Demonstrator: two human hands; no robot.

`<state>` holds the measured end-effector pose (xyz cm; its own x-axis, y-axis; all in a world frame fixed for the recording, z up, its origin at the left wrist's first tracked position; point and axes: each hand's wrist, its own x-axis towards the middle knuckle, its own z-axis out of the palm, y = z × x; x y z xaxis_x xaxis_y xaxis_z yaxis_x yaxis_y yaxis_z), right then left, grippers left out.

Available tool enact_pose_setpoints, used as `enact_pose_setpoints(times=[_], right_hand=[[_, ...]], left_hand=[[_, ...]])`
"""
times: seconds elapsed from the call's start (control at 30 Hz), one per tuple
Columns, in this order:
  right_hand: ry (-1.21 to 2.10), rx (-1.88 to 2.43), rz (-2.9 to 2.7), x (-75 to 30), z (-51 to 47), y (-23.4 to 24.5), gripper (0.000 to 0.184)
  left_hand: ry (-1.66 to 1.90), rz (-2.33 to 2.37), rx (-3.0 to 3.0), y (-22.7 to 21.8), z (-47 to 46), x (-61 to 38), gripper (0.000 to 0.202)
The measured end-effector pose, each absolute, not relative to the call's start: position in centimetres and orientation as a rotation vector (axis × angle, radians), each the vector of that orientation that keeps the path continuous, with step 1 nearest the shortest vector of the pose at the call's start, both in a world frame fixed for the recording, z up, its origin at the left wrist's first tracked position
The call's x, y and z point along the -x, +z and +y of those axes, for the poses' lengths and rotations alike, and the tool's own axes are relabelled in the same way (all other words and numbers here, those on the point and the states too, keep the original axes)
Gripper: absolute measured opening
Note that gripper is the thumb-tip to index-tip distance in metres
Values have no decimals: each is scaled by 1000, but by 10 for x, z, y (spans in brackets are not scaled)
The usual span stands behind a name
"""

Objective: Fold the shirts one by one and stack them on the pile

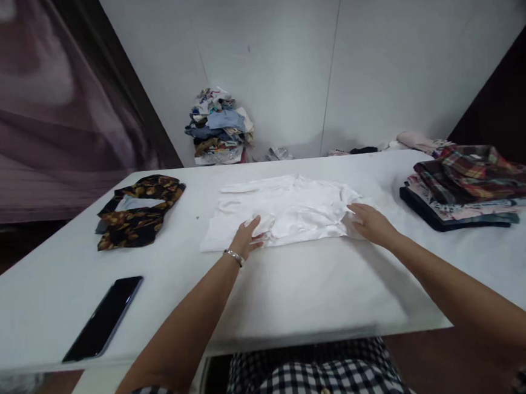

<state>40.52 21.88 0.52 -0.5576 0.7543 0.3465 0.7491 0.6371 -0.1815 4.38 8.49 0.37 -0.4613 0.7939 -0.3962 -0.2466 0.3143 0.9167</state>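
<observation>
A white garment (286,210) lies partly folded in the middle of the white table (298,291). My left hand (248,237), with a bracelet on its wrist, rests on the garment's near edge, fingers closed around a fold of the cloth. My right hand (370,222) lies on the garment's right end, and its fingers are pinching the fabric there. Both forearms reach out from the table's near edge.
A black phone (103,319) lies near the front left edge. A dark floral garment (139,210) sits at the back left. A stack of folded plaid and patterned clothes (467,187) stands at the right. A heap of clothes (219,127) leans against the far wall.
</observation>
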Motion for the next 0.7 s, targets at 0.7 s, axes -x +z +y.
enact_pose_setpoints(times=[0.7], right_hand=[[-80,1027,-2565,-440,218,-68,41]], left_hand=[[1670,1608,-223,8,61,54,18]])
